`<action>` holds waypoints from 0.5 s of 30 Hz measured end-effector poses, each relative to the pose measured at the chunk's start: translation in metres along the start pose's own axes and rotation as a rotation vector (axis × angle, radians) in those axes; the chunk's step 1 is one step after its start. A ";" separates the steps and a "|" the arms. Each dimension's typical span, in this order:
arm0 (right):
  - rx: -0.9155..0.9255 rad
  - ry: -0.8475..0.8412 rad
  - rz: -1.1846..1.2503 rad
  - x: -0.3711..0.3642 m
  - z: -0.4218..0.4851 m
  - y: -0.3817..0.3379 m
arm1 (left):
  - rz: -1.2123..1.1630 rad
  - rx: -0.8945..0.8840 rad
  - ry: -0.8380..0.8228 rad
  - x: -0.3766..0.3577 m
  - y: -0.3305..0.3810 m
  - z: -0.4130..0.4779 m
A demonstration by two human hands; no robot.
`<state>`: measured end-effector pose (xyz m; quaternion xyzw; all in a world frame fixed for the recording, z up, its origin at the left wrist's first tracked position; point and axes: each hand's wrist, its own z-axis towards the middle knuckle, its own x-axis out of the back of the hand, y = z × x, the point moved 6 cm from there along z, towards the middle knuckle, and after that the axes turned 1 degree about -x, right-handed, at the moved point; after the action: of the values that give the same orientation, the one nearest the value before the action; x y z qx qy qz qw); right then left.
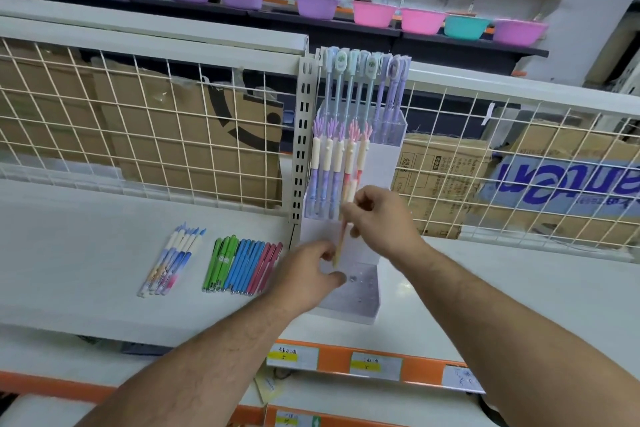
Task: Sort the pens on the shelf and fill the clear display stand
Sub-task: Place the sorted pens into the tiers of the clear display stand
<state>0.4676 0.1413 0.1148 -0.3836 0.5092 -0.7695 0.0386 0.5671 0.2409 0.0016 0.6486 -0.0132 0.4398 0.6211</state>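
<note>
Below the display stand, handwritten price labels.

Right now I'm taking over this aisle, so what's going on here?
A person is filling the clear display stand with pens. The right hand pinches a pink-and-cream pen slanted over the front tier; the left hand curls at its lower end, grip unclear. The back tier holds blue and purple pens, the middle tier purple and pink ones. On the shelf at left lie sorted pastel pens and green, blue and red pens.
</note>
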 end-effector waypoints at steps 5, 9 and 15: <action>-0.006 0.130 0.110 0.040 0.014 -0.009 | 0.026 -0.020 0.008 0.002 -0.020 -0.008; 0.015 0.223 0.155 0.061 0.022 -0.019 | 0.011 -0.021 0.032 0.001 -0.022 -0.011; 0.058 0.256 0.108 0.062 0.025 -0.034 | 0.032 -0.022 0.025 0.001 -0.023 -0.010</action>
<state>0.4514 0.1110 0.1810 -0.2532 0.5075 -0.8232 0.0256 0.5750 0.2548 -0.0174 0.6358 -0.0205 0.4577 0.6212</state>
